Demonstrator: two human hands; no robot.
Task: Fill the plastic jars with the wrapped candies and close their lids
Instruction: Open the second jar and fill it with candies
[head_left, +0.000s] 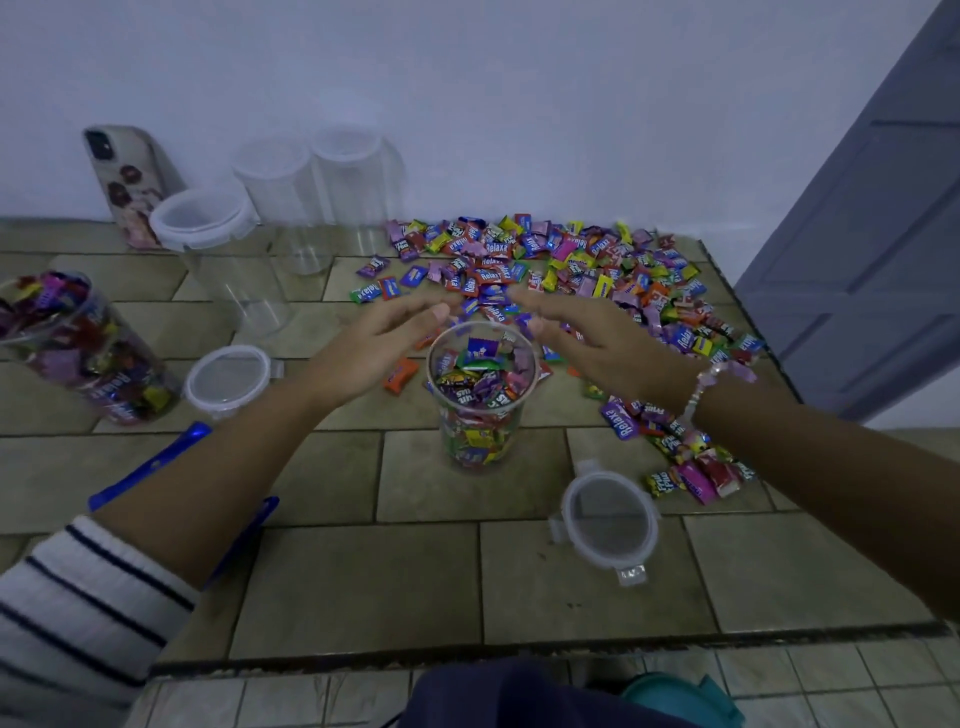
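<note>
A clear plastic jar (480, 410) stands upright at the table's middle, nearly full of wrapped candies, with no lid on. My left hand (374, 345) hovers just left of its rim and my right hand (597, 338) just right of it, both with fingers extended and holding nothing. A big heap of wrapped candies (571, 270) spreads behind and to the right. One loose lid (610, 519) lies in front right, another lid (227, 378) lies at the left. A filled jar (78, 348) without a lid stands at the far left.
Three empty lidded jars (291, 192) stand at the back left by the wall, with a phone (130, 176) leaning behind them. A blue object (150, 462) lies under my left forearm. A grey door (872, 249) is at the right, just past the table's edge.
</note>
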